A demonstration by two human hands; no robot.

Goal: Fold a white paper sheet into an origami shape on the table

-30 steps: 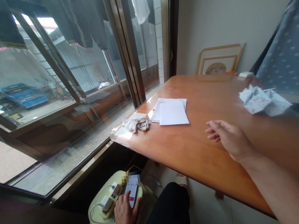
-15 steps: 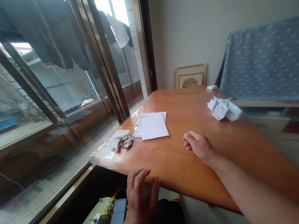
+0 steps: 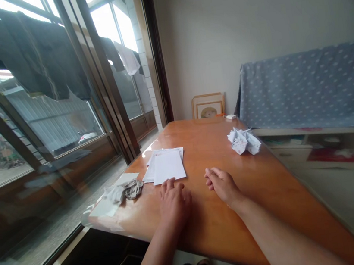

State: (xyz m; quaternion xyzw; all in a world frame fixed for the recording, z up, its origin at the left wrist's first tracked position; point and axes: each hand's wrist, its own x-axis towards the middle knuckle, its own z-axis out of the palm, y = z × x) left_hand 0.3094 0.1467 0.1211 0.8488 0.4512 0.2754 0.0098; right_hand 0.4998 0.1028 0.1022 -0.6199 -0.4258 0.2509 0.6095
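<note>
I've got the left hand [image 3: 175, 201] loosely spread by flat white paper sheets [image 3: 168, 167], right hand [image 3: 222, 184] loosely curled, nothing visible in either.

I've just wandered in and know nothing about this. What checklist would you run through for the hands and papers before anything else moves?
1. Left hand free: ok, nothing seen in it.
2. Left hand touching the top sheet: cannot tell; its fingertips are at the near edge, but contact isn't clear.
3. Right hand free: cannot tell; its fingers are curled in, hiding the palm.
4. Flat papers neatly squared up: not ok; the top sheet lies askew over those beneath.
5. Folded paper piece apart from both hands: ok, it sits on the table beyond the right hand.
</note>
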